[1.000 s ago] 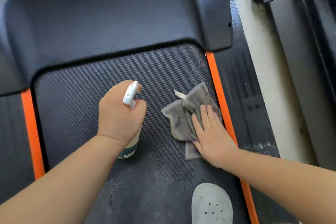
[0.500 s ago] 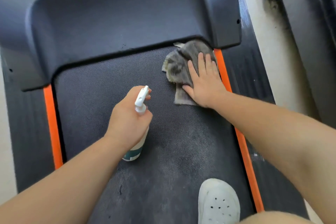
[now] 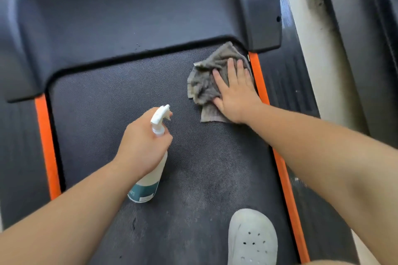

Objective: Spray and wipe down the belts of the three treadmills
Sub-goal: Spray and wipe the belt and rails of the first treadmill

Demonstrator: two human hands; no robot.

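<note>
While the right hand lay flat on a grey cloth, its fingers were straight and slightly spread, palm pressing the cloth onto the belt. The cloth sat crumpled in the upper right of the belt, its top edge touching the dark hood at the head of the treadmill and its right side just beside the right orange strip. One flat corner of the cloth stuck out below the heel of the hand.

The left hand, centre of the frame, gripped a spray bottle with its fingers curled round the neck. The white nozzle stood above the knuckles and pointed toward the upper right, with a fingertip showing at its front. The bottle's body was white with a teal band near the base. It hung tilted over the middle of the belt; whether the base touched the belt could not be told.

The belt looked dark and textured, with paler smudged patches in the lower centre. A second orange strip ran down the left edge. A pale perforated shoe stood on the belt at lower right. A pale floor strip separated this machine from another treadmill at the upper right.
</note>
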